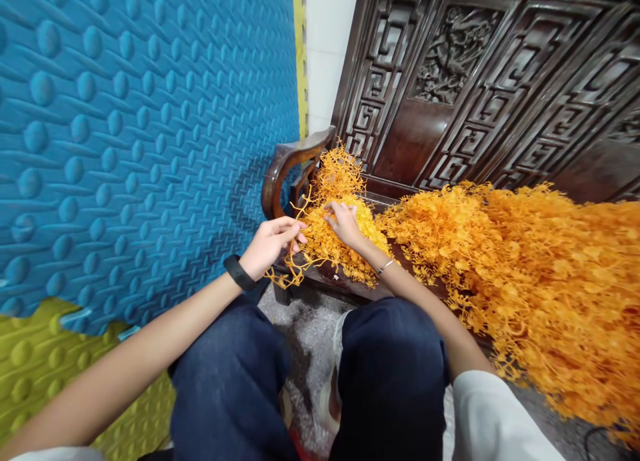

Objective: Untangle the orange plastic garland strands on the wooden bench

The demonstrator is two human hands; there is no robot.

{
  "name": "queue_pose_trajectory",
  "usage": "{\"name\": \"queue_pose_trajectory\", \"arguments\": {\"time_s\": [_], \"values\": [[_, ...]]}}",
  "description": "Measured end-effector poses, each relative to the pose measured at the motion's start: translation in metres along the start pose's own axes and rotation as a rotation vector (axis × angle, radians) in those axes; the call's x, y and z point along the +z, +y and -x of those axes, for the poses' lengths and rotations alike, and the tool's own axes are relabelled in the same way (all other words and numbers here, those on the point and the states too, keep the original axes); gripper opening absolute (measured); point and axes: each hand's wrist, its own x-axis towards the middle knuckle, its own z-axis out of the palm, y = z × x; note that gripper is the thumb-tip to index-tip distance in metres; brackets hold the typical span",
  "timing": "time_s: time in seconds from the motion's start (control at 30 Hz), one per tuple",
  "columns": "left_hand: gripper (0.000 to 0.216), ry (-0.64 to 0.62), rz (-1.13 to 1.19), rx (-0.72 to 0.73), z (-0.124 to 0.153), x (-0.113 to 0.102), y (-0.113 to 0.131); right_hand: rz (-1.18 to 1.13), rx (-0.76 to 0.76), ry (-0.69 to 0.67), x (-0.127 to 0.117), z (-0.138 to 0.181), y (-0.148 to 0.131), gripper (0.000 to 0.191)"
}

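My left hand (280, 242), with a black band on its wrist, pinches a few thin, branching orange plastic stems (296, 268). Their loose ends stick out above and below the fingers. Just right of it, my right hand (344, 221) reaches over a heap of orange and yellow plastic sprigs (365, 222), fingers bent down onto the pile. Whether its fingertips grip a sprig is hard to make out. The heap lies on the dark wooden seat of a bench (325, 279), against its curved armrest.
A far larger mass of orange plastic sprigs (540, 274) spreads over the bench to the right. Behind stands the carved wooden backrest (415, 138). A blue foam mat (150, 134) fills the left side, with a green mat (45, 374) below it. Grey speckled floor (307, 321) shows between my knees.
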Motion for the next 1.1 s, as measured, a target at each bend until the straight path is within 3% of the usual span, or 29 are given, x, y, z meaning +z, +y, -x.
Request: {"name": "queue_pose_trajectory", "arguments": {"time_s": [0.13, 0.33, 0.5, 0.73, 0.9, 1.1], "values": [[0.022, -0.018, 0.026, -0.024, 0.001, -0.001, 0.001, 0.050, -0.018, -0.048, 0.003, -0.004, -0.002, 0.013], [0.020, -0.005, -0.003, -0.072, 0.003, -0.004, 0.003, 0.213, -0.060, -0.089, 0.009, -0.007, 0.001, 0.020], [0.020, 0.010, -0.004, -0.086, 0.006, -0.009, 0.004, 0.258, -0.072, -0.001, 0.005, -0.006, -0.001, 0.023], [0.023, 0.036, 0.035, -0.037, 0.007, -0.010, 0.004, 0.195, -0.275, 0.134, -0.029, 0.006, -0.042, 0.020], [0.025, 0.074, 0.062, 0.017, 0.006, -0.006, 0.005, -0.046, -0.321, 0.184, -0.061, 0.017, -0.084, 0.025], [0.027, 0.157, 0.129, 0.138, 0.006, -0.006, 0.007, -0.244, -0.326, -0.091, -0.077, 0.034, -0.104, 0.032]]}}
